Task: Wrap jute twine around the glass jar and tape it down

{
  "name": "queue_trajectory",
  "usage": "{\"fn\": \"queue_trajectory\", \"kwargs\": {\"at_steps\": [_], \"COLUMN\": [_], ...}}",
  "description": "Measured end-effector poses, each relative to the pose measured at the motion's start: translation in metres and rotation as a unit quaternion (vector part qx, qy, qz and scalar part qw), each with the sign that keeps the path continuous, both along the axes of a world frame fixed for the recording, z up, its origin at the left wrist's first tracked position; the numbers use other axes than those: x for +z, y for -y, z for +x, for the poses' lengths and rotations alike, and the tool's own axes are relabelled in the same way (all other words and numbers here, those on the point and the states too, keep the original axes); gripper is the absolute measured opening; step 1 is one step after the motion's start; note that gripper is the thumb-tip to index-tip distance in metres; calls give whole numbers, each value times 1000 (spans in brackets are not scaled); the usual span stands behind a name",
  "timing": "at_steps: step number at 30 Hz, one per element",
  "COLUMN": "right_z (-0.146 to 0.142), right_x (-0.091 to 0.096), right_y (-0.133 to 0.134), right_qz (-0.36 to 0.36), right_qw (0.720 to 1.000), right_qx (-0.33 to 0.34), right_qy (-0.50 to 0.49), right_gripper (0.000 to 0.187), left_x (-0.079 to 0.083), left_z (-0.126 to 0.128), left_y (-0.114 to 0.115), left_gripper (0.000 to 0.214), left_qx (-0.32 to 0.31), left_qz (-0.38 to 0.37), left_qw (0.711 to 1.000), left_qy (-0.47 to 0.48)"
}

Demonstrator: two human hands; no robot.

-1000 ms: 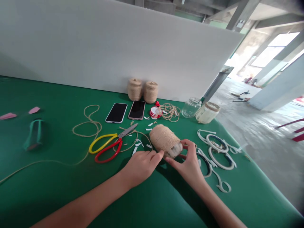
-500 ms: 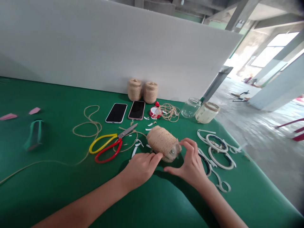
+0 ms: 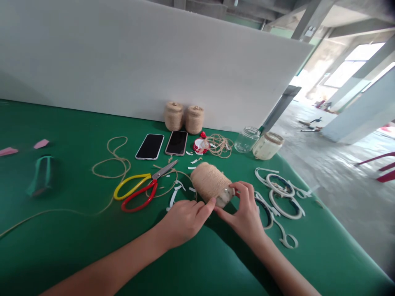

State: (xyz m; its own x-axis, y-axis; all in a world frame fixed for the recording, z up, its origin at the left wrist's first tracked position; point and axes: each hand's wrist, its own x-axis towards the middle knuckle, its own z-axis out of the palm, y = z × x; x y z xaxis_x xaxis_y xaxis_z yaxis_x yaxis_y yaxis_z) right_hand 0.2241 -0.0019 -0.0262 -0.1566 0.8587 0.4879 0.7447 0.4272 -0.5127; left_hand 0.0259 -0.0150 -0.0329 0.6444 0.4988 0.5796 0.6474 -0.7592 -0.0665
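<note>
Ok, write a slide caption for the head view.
Both hands meet at the glassy end of a twine-wrapped jar, with scissors lying on the green table.

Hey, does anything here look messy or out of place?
Yes: white scraps litter the area behind and left of the twine-wrapped jar; loose white strips trail untidily beside tape rolls like uncleared offcuts.

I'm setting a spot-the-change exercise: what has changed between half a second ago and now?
The right hand has closed in on the wrapped jar: its thumb, spread away before, is back at the bare end, and it appears to grip again. The left hand has shifted its index fingertip slightly right along the jar. The scissors and clear jar stayed put.
</note>
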Motion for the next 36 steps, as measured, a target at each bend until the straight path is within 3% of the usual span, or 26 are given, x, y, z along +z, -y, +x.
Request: {"fn": "queue_trajectory", "kwargs": {"at_steps": [5, 10, 16, 24, 27, 31, 36], "right_z": [-5, -4, -1, 1, 1, 0, -1], "right_x": [2, 1, 0, -3, -5, -6, -6], "right_y": [3, 2, 1, 4, 4, 3, 2], "right_qz": [-41, -34, -7, 94, 114, 58, 21], "right_qw": [998, 999, 999, 977, 975, 987, 998], "right_qx": [-1, -1, 6, -31, -21, 15, 14], "right_qy": [-41, -33, 49, 190, 188, 152, 60], "right_gripper": [49, 48, 56, 75, 70, 63, 65], "left_x": [3, 5, 1, -2, 0, -1, -7], "left_z": [2, 5, 3, 2, 2, 2, 3], "left_y": [0, 2, 2, 0, 0, 0, -1], "left_gripper": [30, 30, 33, 30, 30, 32, 32], "left_qx": [-2, -4, 1, -3, 3, 7, -3], "left_qz": [19, 37, 17, -39, -52, -41, -48], "left_qw": [1000, 999, 1000, 996, 995, 996, 995], "left_qy": [4, -22, 6, 81, 86, 75, 93]}}
